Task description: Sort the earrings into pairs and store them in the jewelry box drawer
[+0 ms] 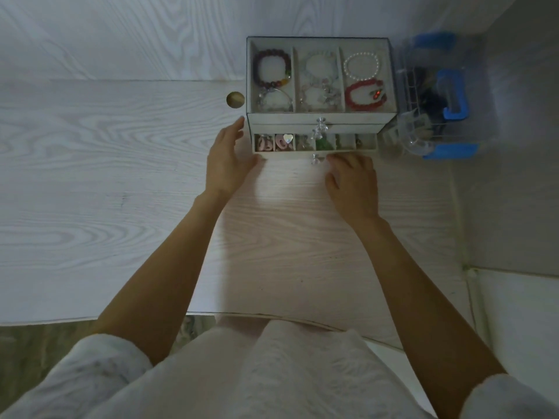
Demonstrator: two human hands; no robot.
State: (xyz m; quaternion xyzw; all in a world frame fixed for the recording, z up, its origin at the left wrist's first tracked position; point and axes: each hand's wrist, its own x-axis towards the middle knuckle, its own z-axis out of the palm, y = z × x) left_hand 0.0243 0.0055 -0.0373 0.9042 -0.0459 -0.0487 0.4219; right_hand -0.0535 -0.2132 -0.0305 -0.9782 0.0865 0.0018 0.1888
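A clear jewelry box [390,74] stands at the back of the white desk, with bracelets in its top tray. Its lowest drawer [367,151] is pulled partly out. Pink earrings [282,142] and green earrings [325,144] lie in its small compartments. My left hand [225,164] rests open at the box's left front corner, thumb near the drawer front. My right hand [354,182] lies just in front of the drawer, fingers curled beside the crystal knob [317,158]. Neither hand visibly holds an earring.
A clear plastic bin with blue handles [453,98] stands right of the box, holding dark items. A round cable hole [235,100] sits left of the box. The desk's front edge [121,320] runs near my lap, and a wall lies behind the box.
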